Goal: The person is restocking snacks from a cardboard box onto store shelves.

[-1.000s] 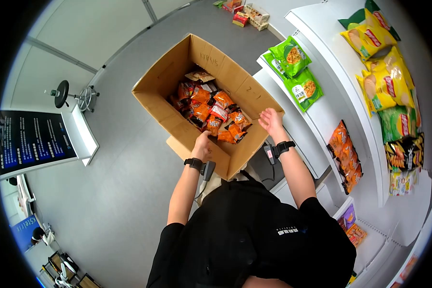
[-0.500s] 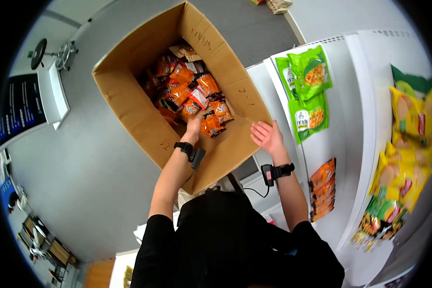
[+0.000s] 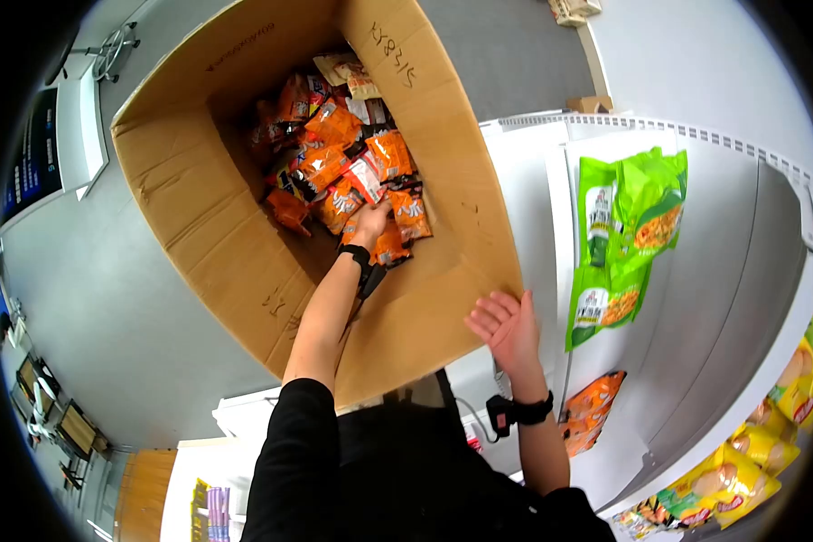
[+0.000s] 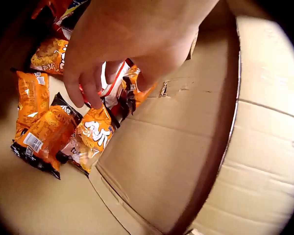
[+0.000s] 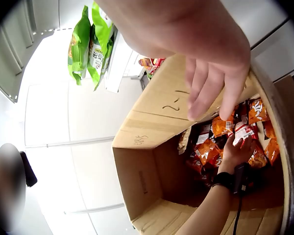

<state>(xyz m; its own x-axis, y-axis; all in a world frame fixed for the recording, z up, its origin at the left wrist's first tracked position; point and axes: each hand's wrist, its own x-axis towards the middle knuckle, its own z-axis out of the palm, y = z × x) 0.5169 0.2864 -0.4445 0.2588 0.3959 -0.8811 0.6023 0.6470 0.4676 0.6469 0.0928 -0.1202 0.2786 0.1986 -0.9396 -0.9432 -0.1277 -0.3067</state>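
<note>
A large open cardboard box (image 3: pixel 461 194) holds a pile of small orange snack bags (image 3: pixel 334 124). My left hand (image 3: pixel 370 224) reaches down inside it, onto the bags at the near end. In the left wrist view its fingers hang loosely over the pile, with an orange bag (image 4: pixel 95 129) just below the fingertips. A red-and-white packet (image 3: pixel 365 177) lies right by that hand and is partly hidden by it in the left wrist view. Held palm up beside the box's right rim, my right hand (image 3: pixel 512 336) is empty, its fingers extended.
White shelves stand along the right. Green snack bags (image 3: pixel 637 208) sit on the nearer shelf, with a row of orange bags (image 3: pixel 593 411) close to my right wrist. Yellow chip bags (image 3: pixel 727 474) are further right. A beige packet (image 3: pixel 348 74) lies at the box's far end.
My left hand has moved from the box's near wall deeper onto the orange bags. My right hand stays empty near the right rim. The head view has come closer to the box.
</note>
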